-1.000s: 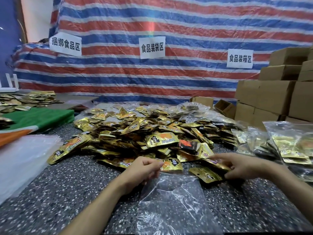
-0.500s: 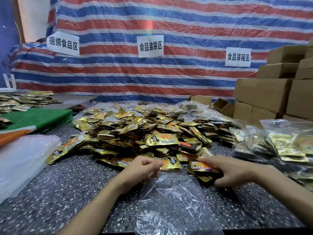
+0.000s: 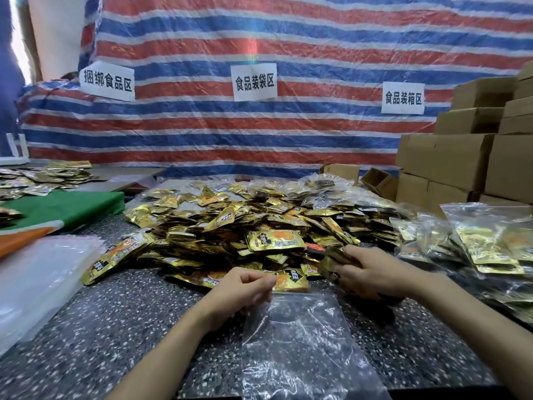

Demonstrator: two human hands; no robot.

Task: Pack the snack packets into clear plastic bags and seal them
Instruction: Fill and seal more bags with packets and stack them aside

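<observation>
The empty clear plastic bag (image 3: 297, 342) lies flat on the speckled dark counter (image 3: 115, 327), its mouth toward the heap of gold foil snack packets (image 3: 259, 226). The left hand (image 3: 242, 295) pinches the edge of the mouth between curled fingers. The right hand (image 3: 372, 272), spread over loose packets a second ago, now has its fingers closed round a small bunch (image 3: 331, 259) of them. That bunch looks ready to slide into the bag.

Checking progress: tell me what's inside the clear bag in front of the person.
Nothing shows inside the clear bag: only the speckled table shows through it. The left hand pinches its top corner, hiding that bit. The right hand grips snack packets outside it.
</observation>
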